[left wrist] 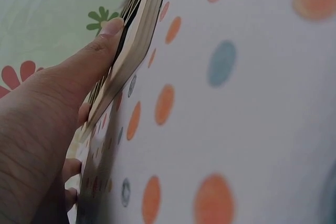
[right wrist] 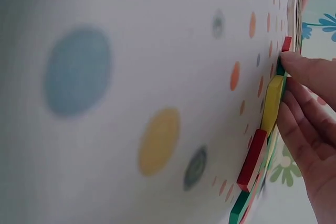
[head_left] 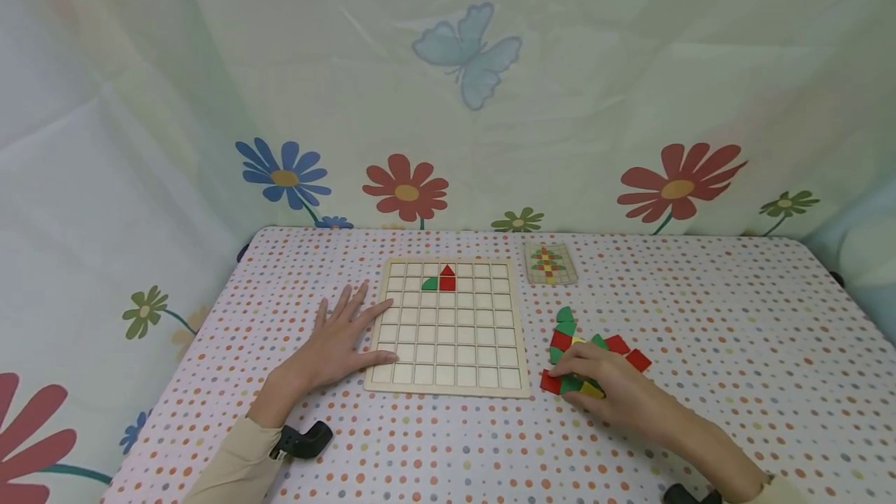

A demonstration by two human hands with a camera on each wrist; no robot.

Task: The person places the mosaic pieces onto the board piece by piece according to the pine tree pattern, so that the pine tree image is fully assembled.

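Observation:
A wooden grid board (head_left: 372,387) lies flat on the table. Near its top sit a red triangle (head_left: 447,271), a red square (head_left: 447,284) and a green curved-edge tile (head_left: 430,284). My left hand (head_left: 343,344) spreads its fingers at the board's left side, thumb and index finger resting on the rim; the left wrist view shows the thumb (left wrist: 100,45) over the edge. Right of the board, my right hand (head_left: 609,379) is among loose tiles, its thumb and fingers pinching a green tile (right wrist: 281,66). A red tile (head_left: 550,382) and a yellow tile (right wrist: 272,103) lie beside it.
A small pattern card (head_left: 551,264) with a tree-like tile picture lies beyond the loose tiles. Other red tiles (head_left: 638,360) and green tiles (head_left: 565,315) form a loose cluster. A flowered cloth (head_left: 518,138) hangs behind the dotted table (head_left: 735,317).

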